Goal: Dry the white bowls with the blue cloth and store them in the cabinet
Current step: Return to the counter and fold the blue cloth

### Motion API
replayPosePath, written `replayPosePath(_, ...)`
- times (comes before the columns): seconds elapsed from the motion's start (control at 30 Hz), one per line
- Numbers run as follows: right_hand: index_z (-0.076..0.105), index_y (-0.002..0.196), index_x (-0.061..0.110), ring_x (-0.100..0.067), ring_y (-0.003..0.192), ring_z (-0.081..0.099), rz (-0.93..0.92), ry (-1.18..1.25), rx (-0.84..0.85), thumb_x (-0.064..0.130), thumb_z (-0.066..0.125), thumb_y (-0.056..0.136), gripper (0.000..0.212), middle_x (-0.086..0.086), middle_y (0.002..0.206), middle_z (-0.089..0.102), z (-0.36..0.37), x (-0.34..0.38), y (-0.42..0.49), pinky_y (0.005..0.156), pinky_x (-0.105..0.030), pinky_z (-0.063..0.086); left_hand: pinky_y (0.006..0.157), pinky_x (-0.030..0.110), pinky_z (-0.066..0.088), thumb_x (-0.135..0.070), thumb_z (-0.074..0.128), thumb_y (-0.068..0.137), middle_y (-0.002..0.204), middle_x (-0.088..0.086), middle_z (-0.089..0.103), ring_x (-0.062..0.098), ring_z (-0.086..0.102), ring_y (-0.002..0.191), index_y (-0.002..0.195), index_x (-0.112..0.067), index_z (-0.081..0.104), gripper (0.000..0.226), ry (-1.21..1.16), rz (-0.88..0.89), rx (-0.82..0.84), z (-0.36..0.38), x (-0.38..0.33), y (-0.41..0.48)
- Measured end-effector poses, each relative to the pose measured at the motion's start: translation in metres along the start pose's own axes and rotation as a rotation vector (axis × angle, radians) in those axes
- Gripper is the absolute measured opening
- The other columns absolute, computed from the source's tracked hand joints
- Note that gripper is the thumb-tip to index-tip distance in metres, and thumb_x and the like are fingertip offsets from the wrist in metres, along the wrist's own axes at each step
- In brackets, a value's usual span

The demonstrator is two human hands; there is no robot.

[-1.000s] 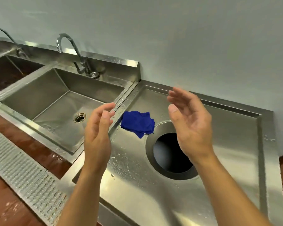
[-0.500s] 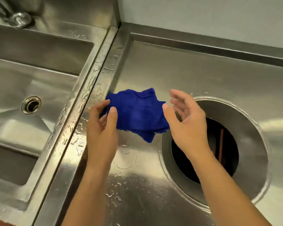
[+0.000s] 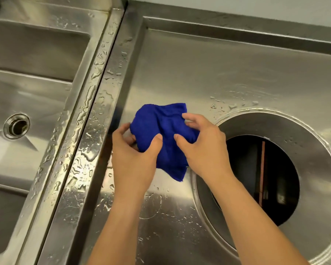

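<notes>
This looks like the washing-up area of a commercial kitchen, since everything is stainless steel. A deep sink [image 3: 36,48] with a drain [image 3: 17,125] sits left of a rimmed counter [image 3: 218,73]. The counter has a large round hole [image 3: 256,178] cut into it, and water drops [image 3: 96,88] lie on the metal.

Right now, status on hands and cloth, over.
The left hand and right hand both grip the blue cloth, bunched over the wet counter. No bowls in view. Open round hole close beside it.
</notes>
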State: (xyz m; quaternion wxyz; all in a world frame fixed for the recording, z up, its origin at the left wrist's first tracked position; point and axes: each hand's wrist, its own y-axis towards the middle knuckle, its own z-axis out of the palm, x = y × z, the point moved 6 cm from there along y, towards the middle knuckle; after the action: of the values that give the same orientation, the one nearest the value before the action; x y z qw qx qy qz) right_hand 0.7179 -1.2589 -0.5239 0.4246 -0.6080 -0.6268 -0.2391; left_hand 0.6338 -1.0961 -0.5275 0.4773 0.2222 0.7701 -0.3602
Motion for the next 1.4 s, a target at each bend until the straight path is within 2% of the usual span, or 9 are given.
replayPosePath(0.1,0.067,0.124,0.035,0.003,0.105,0.067,-0.002,0.195,0.006,0.017,0.08,0.085,0.045,0.018,0.11,0.073,-0.014,0.004,-0.009,0.086,-0.015,0.055,0.076,0.027,0.064,-0.028,0.082,0.081,0.106,-0.015,0.075,-0.002,0.075,0.092,0.115,-0.055,0.057,0.05,-0.047,0.048,0.036,0.001,-0.012,-0.009)
replayPosePath(0.2,0.071,0.119,0.036,-0.005,0.101,0.071,-0.079,0.319,-0.053,0.012,0.08,0.082,0.045,0.013,0.103,0.076,-0.051,0.021,-0.024,0.083,-0.017,0.057,0.088,0.04,0.063,-0.019,0.072,0.08,0.117,-0.009,0.077,0.015,0.076,0.106,0.126,-0.04,0.066,0.051,-0.201,0.125,0.099,-0.001,-0.041,-0.023)
replayPosePath(0.4,0.073,0.119,0.028,-0.009,0.099,0.075,-0.194,0.512,-0.173,0.011,0.076,0.08,0.042,0.011,0.105,0.08,-0.159,0.073,-0.066,0.08,-0.018,0.057,0.083,0.029,0.062,0.003,0.06,0.084,0.11,-0.003,0.078,0.012,0.075,0.098,0.121,-0.027,0.07,0.048,-0.516,0.251,0.372,0.02,-0.133,-0.078)
replayPosePath(0.6,0.071,0.121,0.022,-0.009,0.101,0.075,-0.264,0.598,-0.267,0.004,0.076,0.087,0.038,0.011,0.109,0.079,-0.267,0.097,-0.141,0.078,-0.019,0.059,0.085,0.033,0.063,0.001,0.058,0.086,0.116,-0.001,0.078,0.017,0.075,0.106,0.129,-0.022,0.066,0.049,-0.59,0.359,0.578,0.053,-0.208,-0.17)
replayPosePath(0.73,0.071,0.119,0.02,-0.008,0.104,0.075,-0.317,0.566,-0.393,0.0,0.075,0.088,0.038,0.011,0.109,0.08,-0.342,0.085,-0.213,0.081,-0.017,0.058,0.089,0.029,0.061,-0.011,0.072,0.083,0.126,-0.002,0.077,0.016,0.075,0.114,0.131,-0.026,0.066,0.051,-0.563,0.45,0.651,0.078,-0.234,-0.251)
replayPosePath(0.87,0.073,0.117,0.026,-0.009,0.105,0.074,-0.329,0.5,-0.488,0.004,0.077,0.088,0.037,0.011,0.11,0.079,-0.404,0.047,-0.279,0.081,-0.019,0.059,0.09,0.025,0.06,-0.023,0.075,0.085,0.128,-0.005,0.077,0.015,0.074,0.117,0.132,-0.033,0.064,0.049,-0.465,0.522,0.671,0.105,-0.23,-0.328)
replayPosePath(1.03,0.073,0.117,0.025,-0.005,0.104,0.073,-0.298,0.423,-0.493,0.005,0.077,0.088,0.036,0.011,0.109,0.079,-0.445,-0.01,-0.332,0.08,-0.016,0.057,0.079,0.021,0.063,-0.029,0.079,0.085,0.125,-0.007,0.078,0.012,0.077,0.11,0.127,-0.046,0.064,0.047,-0.379,0.512,0.617,0.13,-0.192,-0.398)
replayPosePath(1.27,0.071,0.114,0.033,0.002,0.105,0.069,-0.184,0.324,-0.503,0.011,0.077,0.088,0.034,0.019,0.106,0.077,-0.446,-0.083,-0.345,0.084,-0.013,0.055,0.075,0.025,0.064,-0.029,0.077,0.087,0.113,-0.01,0.08,0.011,0.078,0.103,0.122,-0.044,0.064,0.041,-0.211,0.399,0.553,0.162,-0.13,-0.418)
replayPosePath(1.4,0.074,0.116,0.026,0.002,0.103,0.069,-0.06,0.316,-0.478,0.012,0.078,0.088,0.032,0.016,0.107,0.076,-0.421,-0.143,-0.331,0.085,-0.013,0.055,0.074,0.022,0.063,-0.03,0.076,0.088,0.108,-0.016,0.08,0.006,0.077,0.1,0.121,-0.045,0.062,0.039,-0.094,0.343,0.545,0.187,-0.079,-0.403)
